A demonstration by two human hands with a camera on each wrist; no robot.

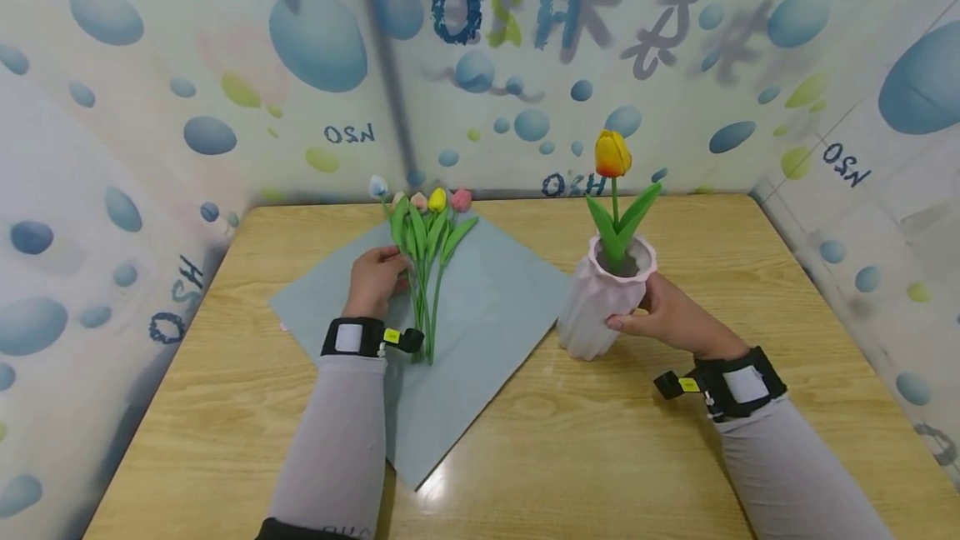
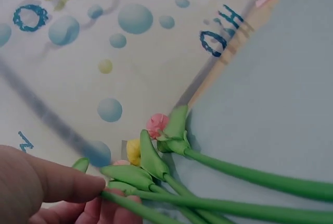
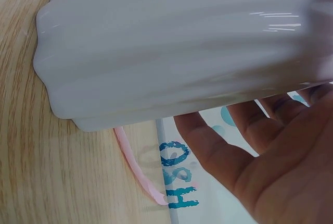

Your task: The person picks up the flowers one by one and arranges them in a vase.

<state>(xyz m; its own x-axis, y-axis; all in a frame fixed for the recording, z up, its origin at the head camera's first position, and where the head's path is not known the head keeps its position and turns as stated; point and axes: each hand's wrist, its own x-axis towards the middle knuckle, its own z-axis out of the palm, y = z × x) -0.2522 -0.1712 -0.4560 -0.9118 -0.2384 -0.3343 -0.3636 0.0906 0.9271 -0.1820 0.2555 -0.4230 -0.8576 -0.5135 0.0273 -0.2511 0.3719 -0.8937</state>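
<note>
"One tulip [image 1: 613, 155] stands in the vase [image 1: 588, 311], right on the counter [image 1: 562, 457]; that's all I'd count as done. What do you have left?"

"From my end, several flowers [image 1: 435, 236] lie to the left on the paper [image 1: 491, 298], blooms toward the far edge. I judge those as the remainder, so we're early on."

"And the fingers?"

"I have the right hand [image 1: 671, 317] grasping the vase by its right side. The left hand [image 1: 375, 280] pinches a stem [image 2: 153, 213] at the left of the loose flowers, apparently picking out one. It isn't lifted clear yet."

"Is the base flat?"

"I can't tell from my views."
</note>
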